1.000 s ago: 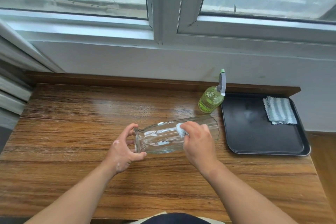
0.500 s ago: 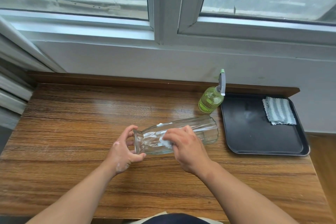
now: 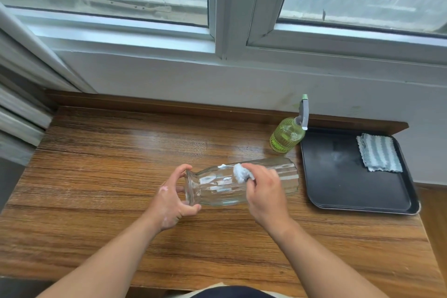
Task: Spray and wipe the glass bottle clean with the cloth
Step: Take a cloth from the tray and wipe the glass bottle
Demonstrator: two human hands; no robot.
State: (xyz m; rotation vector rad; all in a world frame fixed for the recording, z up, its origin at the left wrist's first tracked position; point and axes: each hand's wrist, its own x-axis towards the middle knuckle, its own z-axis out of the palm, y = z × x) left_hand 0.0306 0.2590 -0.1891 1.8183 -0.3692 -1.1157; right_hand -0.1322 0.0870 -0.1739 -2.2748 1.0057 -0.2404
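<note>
Setting: wooden counter (image 3: 101, 176) under a window (image 3: 217, 7) with pale frames; the wall below the sill is white.
Glass bottle: a clear ribbed glass bottle (image 3: 217, 189) lies on its side near the counter's middle, mouth toward 9 o'clock, base toward 3 o'clock and tipped slightly toward 2. Whether it rests on the wood or is held just above it cannot be told. White smears or reflections show on its upper side.
Left hand: the left hand (image 3: 169, 203) cups the mouth end, thumb at the near side of the rim and fingers curled over the far side; the grip is clenched around the bottle's neck.
Right hand: the right hand (image 3: 264, 193) lies over the bottle's middle, its grip closed on a small bunched white cloth (image 3: 240, 173) that presses on the glass at the hand's 11 o'clock.
Spray bottle: a green ribbed spray bottle (image 3: 286, 138) with a grey trigger head stands upright at 1 o'clock from the glass bottle, near it but apart, just beside the tray's far left corner.
Tray: a black tray (image 3: 338, 189) sits at 3 o'clock from the glass bottle, close to its base.
Striped cloth: a folded blue-and-white striped cloth (image 3: 378, 152) lies in the tray's far right corner.
</note>
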